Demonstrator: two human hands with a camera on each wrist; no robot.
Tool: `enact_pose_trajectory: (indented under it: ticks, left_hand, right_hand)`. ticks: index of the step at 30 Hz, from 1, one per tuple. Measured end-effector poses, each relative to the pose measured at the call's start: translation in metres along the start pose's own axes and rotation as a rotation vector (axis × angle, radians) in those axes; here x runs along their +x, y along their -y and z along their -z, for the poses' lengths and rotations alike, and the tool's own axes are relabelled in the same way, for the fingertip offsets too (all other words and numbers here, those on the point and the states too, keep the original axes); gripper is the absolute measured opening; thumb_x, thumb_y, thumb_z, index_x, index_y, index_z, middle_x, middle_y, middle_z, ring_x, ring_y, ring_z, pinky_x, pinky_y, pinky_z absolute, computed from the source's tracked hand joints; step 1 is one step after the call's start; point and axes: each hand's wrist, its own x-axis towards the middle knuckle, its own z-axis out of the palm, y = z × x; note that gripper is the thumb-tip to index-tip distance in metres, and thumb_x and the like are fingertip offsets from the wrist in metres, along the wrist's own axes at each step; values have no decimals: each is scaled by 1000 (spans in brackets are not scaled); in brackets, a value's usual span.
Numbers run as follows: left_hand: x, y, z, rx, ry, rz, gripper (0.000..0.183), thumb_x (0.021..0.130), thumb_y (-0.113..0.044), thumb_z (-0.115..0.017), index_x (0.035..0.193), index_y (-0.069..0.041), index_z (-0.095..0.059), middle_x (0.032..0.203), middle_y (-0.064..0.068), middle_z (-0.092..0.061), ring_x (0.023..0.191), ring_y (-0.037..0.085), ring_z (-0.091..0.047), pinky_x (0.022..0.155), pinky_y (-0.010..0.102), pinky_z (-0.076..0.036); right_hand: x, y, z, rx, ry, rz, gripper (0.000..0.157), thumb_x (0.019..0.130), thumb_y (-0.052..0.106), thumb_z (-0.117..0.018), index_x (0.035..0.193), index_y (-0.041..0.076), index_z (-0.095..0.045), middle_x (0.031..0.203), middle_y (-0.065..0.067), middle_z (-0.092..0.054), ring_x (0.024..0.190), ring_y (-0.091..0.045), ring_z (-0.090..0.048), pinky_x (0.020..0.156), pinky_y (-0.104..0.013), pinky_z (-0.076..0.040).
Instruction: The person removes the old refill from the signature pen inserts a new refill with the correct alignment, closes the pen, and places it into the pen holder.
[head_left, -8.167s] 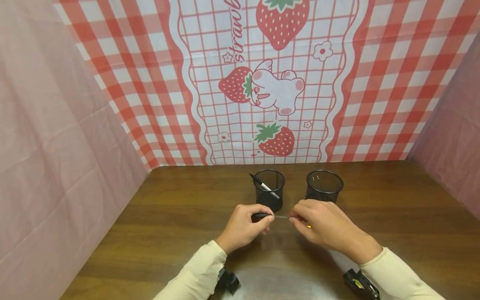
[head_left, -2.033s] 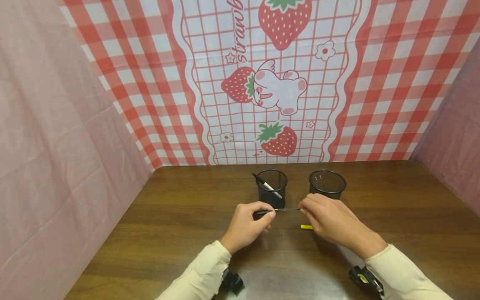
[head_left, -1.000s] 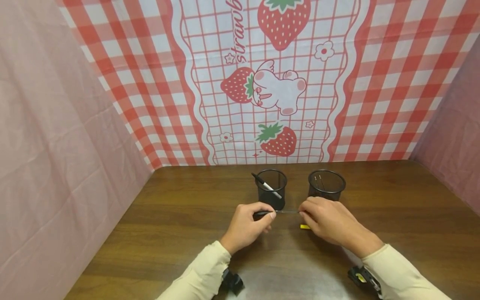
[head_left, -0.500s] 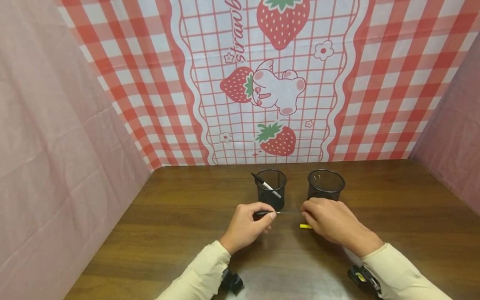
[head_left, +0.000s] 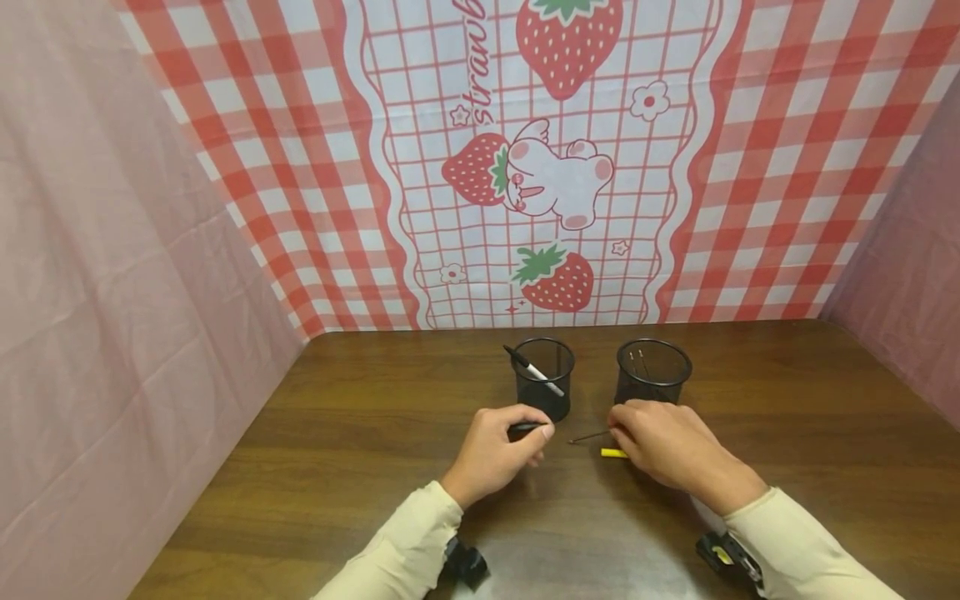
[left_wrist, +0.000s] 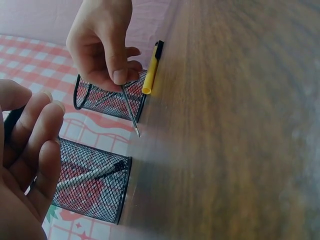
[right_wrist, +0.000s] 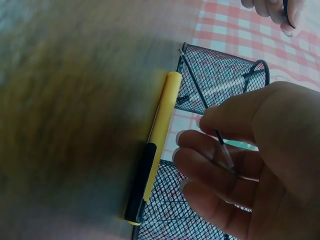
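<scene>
My left hand (head_left: 491,450) pinches a slim black pen part (head_left: 522,427) between thumb and forefinger; most of it is hidden. In my right hand (head_left: 667,437), thumb and fingertips pinch a thin pen refill (head_left: 588,437), its bare tip pointing left and slightly down toward the table. A gap separates that tip from my left hand. The right wrist view shows the refill (right_wrist: 192,75) crossing between my fingers, with a translucent tail end. Below my right hand lies a yellow pen barrel (left_wrist: 152,70) with a black clip, on the table.
Behind my left hand stands a black mesh cup (head_left: 543,392) with a black-and-white pen (head_left: 536,371) leaning inside. A second mesh cup (head_left: 652,375), behind my right hand, holds thin refills (head_left: 636,364). A checked strawberry cloth (head_left: 555,167) backs the wooden table (head_left: 375,442).
The refill, which ran from the black pen part in my left hand to my right hand, is now out of it. My right hand has shifted slightly right; my left hand stays nearly still.
</scene>
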Motion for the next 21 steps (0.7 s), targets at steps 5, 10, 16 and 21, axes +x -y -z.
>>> enact_pose_trajectory:
  ticks: [5, 10, 16, 21]
  left_hand:
    - [0, 0, 0, -2, 4, 1, 5, 94, -14, -71, 93, -9, -74, 65, 1, -68, 54, 9, -65, 51, 31, -59]
    - [0, 0, 0, -12, 6, -3, 6, 94, -14, -71, 94, -8, -74, 65, 1, -68, 55, 9, -66, 51, 32, -59]
    - [0, 0, -1, -20, 3, -1, 5, 94, -14, -71, 94, -10, -74, 66, 2, -68, 55, 9, -65, 51, 31, -59]
    - [0, -1, -1, -7, -5, 16, 3, 93, -10, -71, 94, -10, -74, 65, 2, -68, 54, 9, -65, 51, 29, -59]
  right_hand:
    - [-1, -1, 0, -6, -1, -3, 22, 88, 18, -74, 76, 26, -58, 71, 15, -50, 61, -9, -52, 46, -32, -42]
    - [-1, -2, 1, -2, 9, -14, 21, 88, 18, -74, 76, 26, -59, 71, 15, -50, 61, -8, -51, 47, -33, -42]
    - [-2, -5, 1, -3, 14, -17, 21, 88, 18, -75, 77, 26, -59, 71, 15, -50, 61, -8, -52, 46, -33, -42]
    - [-3, -6, 0, -3, 8, -11, 21, 86, 17, -76, 77, 27, -60, 72, 16, -50, 61, -8, -52, 45, -32, -41]
